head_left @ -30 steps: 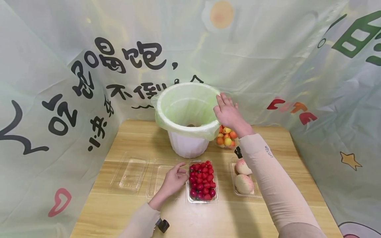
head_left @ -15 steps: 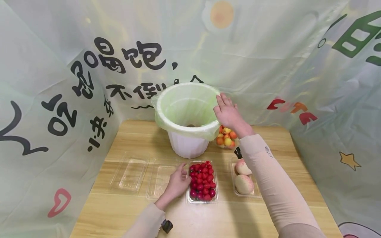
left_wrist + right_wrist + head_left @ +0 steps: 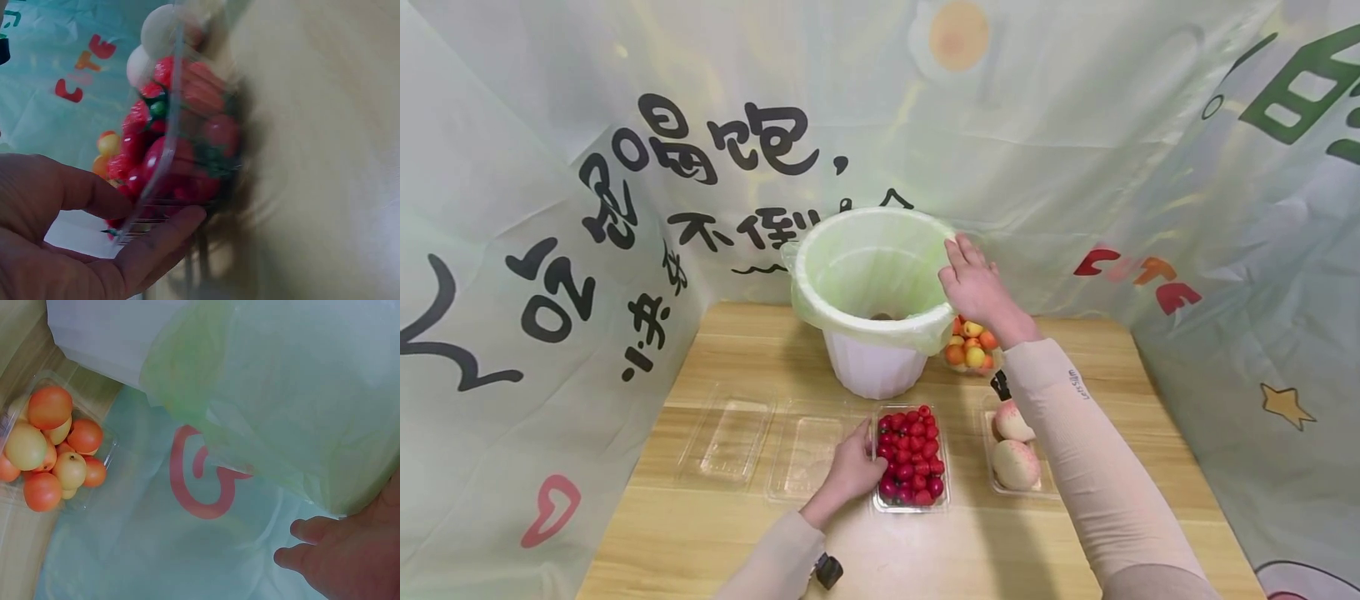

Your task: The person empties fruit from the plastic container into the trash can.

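A clear plastic box (image 3: pixel 912 510) full of small red fruit (image 3: pixel 913 454) lies mid-table. My left hand (image 3: pixel 853 465) is at its left side. In the left wrist view, the thumb lies over the rim and the fingers (image 3: pixel 164 240) press the outer wall, pinching it; some fruit there shows green stems. A white bucket (image 3: pixel 876 362) lined with a thin green bag (image 3: pixel 820 312) stands behind the box. My right hand (image 3: pixel 976 283) rests on the bucket's right rim with straight fingers, and the right wrist view shows two fingertips (image 3: pixel 294 556) beyond the bag. Something brown lies deep inside the bucket.
Two clear trays, a left one (image 3: pixel 730 437) and one (image 3: pixel 805 458) beside my left hand, lie flat. Two pale peaches (image 3: pixel 1016 464) sit in a box at right, partly under my right forearm. A box of orange and yellow fruit (image 3: pixel 53 444) stands behind the bucket's right side.
My left hand has moved right, from over the clear tray to the side of the red fruit box, and now pinches its wall. The right hand has stayed on the bucket rim.
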Available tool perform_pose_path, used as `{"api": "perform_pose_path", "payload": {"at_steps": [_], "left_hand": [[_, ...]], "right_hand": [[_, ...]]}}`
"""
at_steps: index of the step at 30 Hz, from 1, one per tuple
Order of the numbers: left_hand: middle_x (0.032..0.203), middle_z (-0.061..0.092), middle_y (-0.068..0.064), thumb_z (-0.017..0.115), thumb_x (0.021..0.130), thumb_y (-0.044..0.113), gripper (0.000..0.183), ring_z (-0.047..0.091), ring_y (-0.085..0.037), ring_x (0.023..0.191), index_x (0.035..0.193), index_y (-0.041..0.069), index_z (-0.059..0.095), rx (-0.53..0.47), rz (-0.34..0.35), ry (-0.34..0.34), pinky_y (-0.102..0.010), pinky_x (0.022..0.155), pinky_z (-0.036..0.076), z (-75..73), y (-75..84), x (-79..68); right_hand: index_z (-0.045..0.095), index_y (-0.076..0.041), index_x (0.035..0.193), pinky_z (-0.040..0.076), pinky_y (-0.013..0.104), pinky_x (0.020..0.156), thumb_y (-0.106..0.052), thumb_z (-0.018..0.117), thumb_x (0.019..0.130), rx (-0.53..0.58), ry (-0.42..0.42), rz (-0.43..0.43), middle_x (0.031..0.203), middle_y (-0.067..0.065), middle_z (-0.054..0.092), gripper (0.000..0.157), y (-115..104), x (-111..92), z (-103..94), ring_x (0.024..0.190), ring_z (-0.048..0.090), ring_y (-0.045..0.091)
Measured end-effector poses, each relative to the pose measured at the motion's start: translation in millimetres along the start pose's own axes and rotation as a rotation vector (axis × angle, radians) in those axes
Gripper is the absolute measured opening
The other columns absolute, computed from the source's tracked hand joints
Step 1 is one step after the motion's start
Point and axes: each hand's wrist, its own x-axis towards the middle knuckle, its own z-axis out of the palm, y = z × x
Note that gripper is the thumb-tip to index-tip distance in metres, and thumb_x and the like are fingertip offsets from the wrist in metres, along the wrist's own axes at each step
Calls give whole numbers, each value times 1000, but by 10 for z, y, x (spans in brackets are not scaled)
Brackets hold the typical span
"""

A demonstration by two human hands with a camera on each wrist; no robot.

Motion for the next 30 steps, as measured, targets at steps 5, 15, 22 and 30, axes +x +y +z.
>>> {"api": "perform_pose_path", "payload": {"at_steps": [5,15,22,30], "left_hand": [[66,49,2,66,80,-6,79,44,-8,55,152,-20,36,59,16,18,-24,48,40,73,-41,0],[72,59,-5,64,81,-10,76,55,-12,64,152,-16,39,-37,-60,10,-26,55,52,97,-19,37],[82,67,-10,61,82,-13,77,62,-13,68,155,-13,36,-151,-78,-67,-27,59,58,58,-61,43],[87,68,-11,59,82,-13,74,60,-14,63,154,-10,42,-178,-65,-120,-26,53,54,-1,-60,4]], "right_hand": [[5,-12,170,1,69,129,-44,12,108,-4,3,-5,179,11,-8,70,8,9,0,164,-1,44],[7,-13,171,1,69,129,-44,13,109,9,10,-2,179,10,-7,69,30,15,8,164,0,44],[8,-13,171,2,69,129,-44,14,109,17,13,-3,179,10,-6,69,26,11,10,164,0,43],[11,-11,170,4,69,129,-40,16,109,27,18,-7,179,10,-4,69,18,5,1,166,0,38]]}}
